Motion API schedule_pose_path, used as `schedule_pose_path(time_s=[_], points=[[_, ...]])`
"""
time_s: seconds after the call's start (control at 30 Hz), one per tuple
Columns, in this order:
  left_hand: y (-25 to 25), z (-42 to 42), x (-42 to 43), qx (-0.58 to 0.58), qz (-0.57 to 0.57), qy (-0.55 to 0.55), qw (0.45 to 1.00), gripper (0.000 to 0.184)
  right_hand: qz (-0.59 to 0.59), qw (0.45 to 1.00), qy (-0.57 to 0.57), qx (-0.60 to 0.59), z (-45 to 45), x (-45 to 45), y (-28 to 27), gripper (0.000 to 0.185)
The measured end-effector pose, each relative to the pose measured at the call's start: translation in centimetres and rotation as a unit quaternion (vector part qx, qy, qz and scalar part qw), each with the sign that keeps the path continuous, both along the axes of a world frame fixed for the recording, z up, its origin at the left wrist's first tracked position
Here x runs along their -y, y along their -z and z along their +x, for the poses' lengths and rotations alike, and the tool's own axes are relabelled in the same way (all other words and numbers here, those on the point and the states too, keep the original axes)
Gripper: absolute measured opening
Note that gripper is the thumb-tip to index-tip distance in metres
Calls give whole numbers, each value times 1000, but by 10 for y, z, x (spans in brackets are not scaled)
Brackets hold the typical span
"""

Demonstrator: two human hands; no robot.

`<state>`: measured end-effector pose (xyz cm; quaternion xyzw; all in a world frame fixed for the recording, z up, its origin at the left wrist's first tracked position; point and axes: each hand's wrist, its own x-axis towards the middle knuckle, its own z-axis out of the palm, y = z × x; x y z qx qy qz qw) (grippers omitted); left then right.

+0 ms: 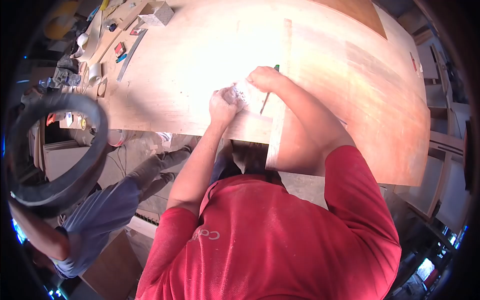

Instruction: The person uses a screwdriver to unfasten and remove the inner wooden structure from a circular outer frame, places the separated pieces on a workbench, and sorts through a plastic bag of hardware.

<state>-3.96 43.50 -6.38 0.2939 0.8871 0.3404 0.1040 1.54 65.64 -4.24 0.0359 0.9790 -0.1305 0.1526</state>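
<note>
My left hand (223, 104) is closed on a small whitish, crumpled packet (241, 95) with a speckled look, just above the wooden board. Bent over the packet's upper right side, my right hand (264, 79) has its fingers pinched together at the edge of it. A thin dark shaft (265, 104) and a green end (276, 67) show on either side of my right hand and wrist, like a screwdriver. Whether it lies on the board beneath or is held, I cannot tell. Bright glare washes out the wood (220, 55) beyond my hands.
A narrow wood strip (286, 45) and a broad plywood panel (370, 115) lie to the right. A box (156, 13), a metal strip (131, 55) and tape rolls (95, 73) sit at the left. A co-worker (100, 220) stands left, near a large dark ring (92, 145).
</note>
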Motion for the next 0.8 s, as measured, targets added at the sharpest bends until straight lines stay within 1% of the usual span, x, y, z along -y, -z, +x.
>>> schedule_pose_path(time_s=[0.03,0.07,0.1,0.13,0.17,0.2,0.27,0.3,0.37,0.4,0.43,0.5,0.57,0.6,0.67,0.7,0.77,0.8], points=[[5,0,1,23,8,-7,1000,47,-23,998,50,-40,2,-8,9,19],[4,-2,0,45,16,-17,999,49,-46,991,97,-81,1,-9,1,15],[2,-3,0,43,17,-19,999,49,-46,991,95,-82,-1,-10,-6,15],[1,-4,1,53,17,-24,998,49,-144,976,108,-123,-1,-14,-15,15],[1,-2,1,65,17,-25,997,50,-240,949,124,-162,4,-11,-30,14],[2,0,2,70,13,-16,997,50,-241,948,134,-159,8,2,-40,14],[7,-8,-1,95,9,-25,995,52,-291,950,90,-73,3,23,-56,13],[10,-12,-3,95,10,-18,995,52,-289,949,97,-75,5,16,-55,13],[11,-13,0,96,12,-17,995,53,-140,977,106,-125,9,9,-63,14],[9,-13,1,97,11,-17,995,53,-72,992,101,-30,14,2,-72,17],[8,-13,1,92,11,-21,995,53,-73,991,104,-29,22,12,-76,17],[4,-12,1,89,13,-10,996,52,37,998,17,57,38,33,-81,23],[7,-16,-2,58,-14,-42,997,52,122,986,-58,97,50,48,-63,30],[9,-19,-1,64,-4,-50,997,52,149,981,-72,103,52,53,-47,34],[13,-30,11,68,1,-58,996,52,184,982,-22,39,54,63,-4,19],[16,-36,13,64,0,-58,996,52,185,982,-11,43,53,60,-5,19],[21,-46,18,82,16,-61,995,51,141,986,-13,83,49,55,-8,22],[19,-50,22,100,32,-76,992,51,154,988,-7,21,51,48,-12,17]])
